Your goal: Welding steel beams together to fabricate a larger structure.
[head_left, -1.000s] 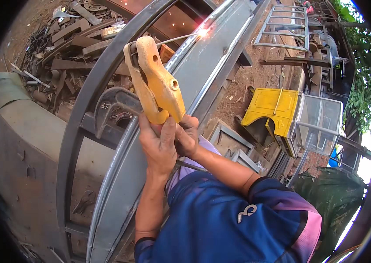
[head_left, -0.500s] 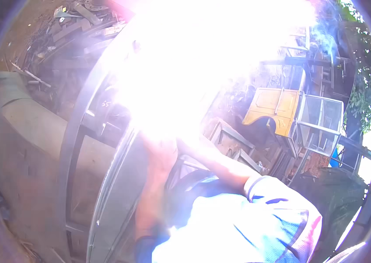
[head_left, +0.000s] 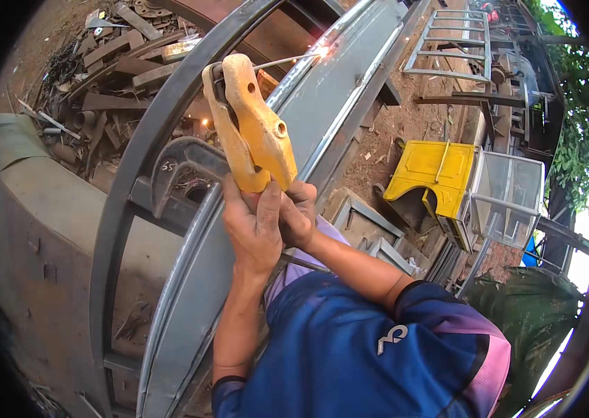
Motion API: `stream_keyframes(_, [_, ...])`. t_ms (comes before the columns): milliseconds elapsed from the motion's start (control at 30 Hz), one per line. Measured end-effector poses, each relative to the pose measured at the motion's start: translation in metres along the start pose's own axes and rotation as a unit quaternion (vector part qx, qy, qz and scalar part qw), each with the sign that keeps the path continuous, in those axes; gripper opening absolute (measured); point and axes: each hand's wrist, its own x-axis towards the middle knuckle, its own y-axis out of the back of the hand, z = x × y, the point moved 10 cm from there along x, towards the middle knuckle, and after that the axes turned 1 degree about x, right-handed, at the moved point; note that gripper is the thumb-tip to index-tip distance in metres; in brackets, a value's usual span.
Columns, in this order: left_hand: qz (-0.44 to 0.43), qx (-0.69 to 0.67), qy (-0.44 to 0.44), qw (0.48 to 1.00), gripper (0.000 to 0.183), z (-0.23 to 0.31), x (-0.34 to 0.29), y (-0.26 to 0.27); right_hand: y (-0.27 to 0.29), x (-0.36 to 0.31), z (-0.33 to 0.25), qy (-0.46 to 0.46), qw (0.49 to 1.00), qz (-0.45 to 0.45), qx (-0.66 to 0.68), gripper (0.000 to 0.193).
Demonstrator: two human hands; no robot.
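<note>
My left hand (head_left: 252, 226) is closed around the handle of a yellow welding electrode holder (head_left: 264, 129). Behind it, my right hand (head_left: 299, 214) also grips the handle, which the fingers mostly hide. A thin welding rod (head_left: 284, 61) runs from the holder's jaws to the right. Its tip meets the edge of a long grey metal panel (head_left: 322, 94) at a small glowing, sparking spot (head_left: 321, 51). Left of the holder, a dark C-shaped metal piece (head_left: 169, 177) lies against a dark metal frame (head_left: 114, 237).
Scrap metal (head_left: 110, 90) is heaped at the far left. On the right stand a yellow panelled cabinet (head_left: 420, 167) with a glass-sided top (head_left: 510, 181) and a ladder-like metal frame (head_left: 451, 42). A large curved tan sheet (head_left: 64, 209) fills the left side.
The blinding white arc glare has faded to a small glow at the rod's tip, so the holder, hands and panel now show. The smoke at upper right has gone from view.
</note>
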Motion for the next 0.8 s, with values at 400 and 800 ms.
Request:
stream_keyframes(400, [0.004, -0.009, 0.011, 1.0, 0.041, -0.006, -0.003, 0.001, 0.003, -0.003, 0.011, -0.003, 0.991, -0.019, -0.134, 0.029])
stream_keyframes(800, [0.016, 0.006, -0.016, 1.0, 0.043, 0.001, -0.001, 0.001, -0.002, 0.002, -0.004, 0.006, 1.0, -0.002, -0.007, 0.029])
